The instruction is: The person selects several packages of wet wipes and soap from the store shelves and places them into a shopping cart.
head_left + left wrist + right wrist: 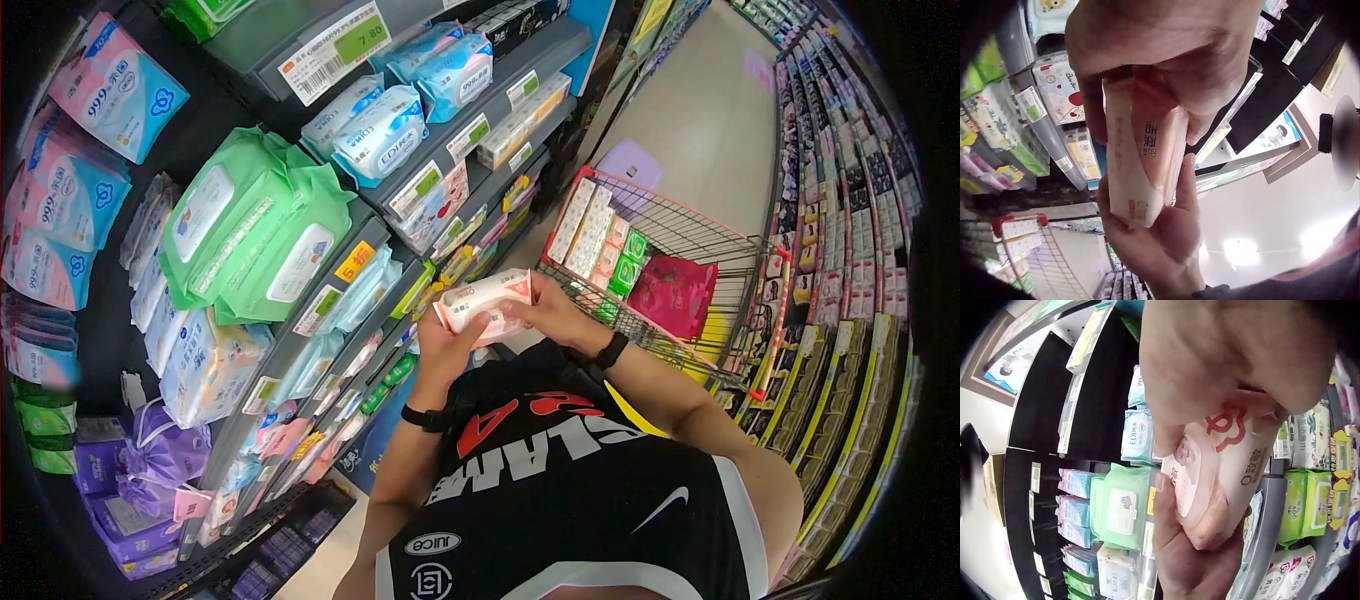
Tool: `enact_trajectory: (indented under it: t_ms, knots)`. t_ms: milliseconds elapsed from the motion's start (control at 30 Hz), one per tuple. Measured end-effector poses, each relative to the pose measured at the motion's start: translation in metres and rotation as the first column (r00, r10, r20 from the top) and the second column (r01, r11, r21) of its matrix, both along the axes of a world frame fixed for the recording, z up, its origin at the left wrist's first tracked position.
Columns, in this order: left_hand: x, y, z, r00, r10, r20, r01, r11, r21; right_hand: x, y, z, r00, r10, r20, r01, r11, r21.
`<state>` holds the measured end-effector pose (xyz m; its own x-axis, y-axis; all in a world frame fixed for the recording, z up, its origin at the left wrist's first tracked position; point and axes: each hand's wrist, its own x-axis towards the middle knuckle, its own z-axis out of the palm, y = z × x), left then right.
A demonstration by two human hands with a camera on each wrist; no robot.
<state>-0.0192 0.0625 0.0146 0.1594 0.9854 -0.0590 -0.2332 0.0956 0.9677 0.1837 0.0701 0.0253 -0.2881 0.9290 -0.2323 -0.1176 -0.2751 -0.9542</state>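
A pink and white soft pack (486, 300) is held in front of the person's chest by both hands. The left hand (450, 345) grips one end of it, its thumb across the face. At the other end the right hand (560, 312) pinches the pack between thumb and fingers. In the left wrist view the pack (1141, 150) shows its narrow side with dark print. The right wrist view shows the pack's broad face (1216, 469), with a baby picture and a red logo.
Shelves at the left hold green wipe packs (250, 225), blue-white packs (380, 135) and purple packs (130, 520). Beyond the right forearm stands a wire cart (750, 290) with boxed tissues and a dark pink bag (673, 297). An aisle floor (700, 130) runs ahead, with more shelves at right.
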Motion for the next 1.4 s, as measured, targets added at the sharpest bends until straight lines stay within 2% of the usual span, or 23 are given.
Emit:
enact_trajectory:
  t_ms: [100, 167, 300, 400, 433, 533, 633, 767, 867, 967, 1100, 1200, 1300, 1400]
  knots:
    - [0.000, 0.003, -0.003, 0.999, 0.035, 0.019, -0.034, 0.998, -0.048, 0.007, 0.006, -0.004, 0.993, 0.098, -0.059, -0.100, 0.995, -0.024]
    - [-0.001, 0.008, -0.004, 0.998, 0.054, 0.029, -0.051, 0.992, -0.114, 0.009, 0.008, -0.012, 0.992, 0.119, -0.033, -0.119, 0.993, 0.003]
    - [0.000, 0.011, -0.005, 0.997, -0.082, 0.004, 0.082, 0.989, -0.124, 0.011, 0.009, -0.026, 0.991, 0.088, -0.101, -0.086, 0.996, 0.029]
    - [0.003, 0.011, -0.008, 0.988, -0.154, -0.023, 0.150, 0.981, -0.123, 0.019, 0.011, -0.038, 0.990, 0.135, 0.036, -0.137, 0.989, 0.062]
    - [0.003, 0.010, -0.008, 0.989, -0.150, 0.000, 0.149, 0.981, -0.121, 0.017, 0.010, -0.034, 0.991, 0.130, -0.019, -0.129, 0.989, 0.069]
    - [0.000, 0.009, -0.013, 0.989, -0.148, 0.010, 0.148, 0.982, -0.119, 0.015, 0.010, -0.038, 0.990, 0.139, -0.020, -0.137, 0.987, 0.089]
    - [-0.001, 0.008, -0.012, 0.989, -0.145, -0.014, 0.144, 0.986, -0.086, 0.019, 0.013, -0.041, 0.981, 0.187, 0.048, -0.191, 0.977, 0.097]
    - [0.005, 0.008, -0.010, 0.975, -0.176, -0.139, 0.171, 0.984, -0.048, 0.027, 0.015, -0.029, 0.984, 0.141, -0.113, -0.136, 0.989, 0.050]
    - [0.019, 0.009, -0.012, 0.984, -0.158, -0.081, 0.152, 0.986, -0.073, 0.039, 0.017, -0.026, 0.980, 0.140, -0.144, -0.137, 0.990, 0.028]
    - [0.031, 0.009, -0.003, 0.991, -0.109, -0.074, 0.108, 0.994, -0.026, 0.048, 0.014, -0.026, 0.977, 0.155, -0.147, -0.143, 0.986, 0.087]
    - [0.043, 0.012, 0.006, 0.966, -0.100, -0.237, 0.119, 0.991, 0.066, 0.068, 0.012, -0.020, 0.976, 0.172, -0.134, -0.153, 0.978, 0.141]
    - [0.060, 0.011, 0.010, 0.972, -0.122, -0.202, 0.142, 0.986, 0.086, 0.090, 0.019, -0.008, 0.967, 0.245, -0.062, -0.219, 0.936, 0.277]
    - [0.084, 0.015, 0.006, 0.913, 0.048, -0.404, 0.163, 0.867, 0.471, 0.112, 0.023, 0.001, 0.969, 0.230, -0.095, -0.195, 0.939, 0.284]
    - [0.106, 0.022, 0.010, 0.866, 0.080, -0.494, 0.253, 0.783, 0.569, 0.137, 0.024, -0.005, 0.988, 0.145, 0.042, -0.151, 0.968, 0.199]
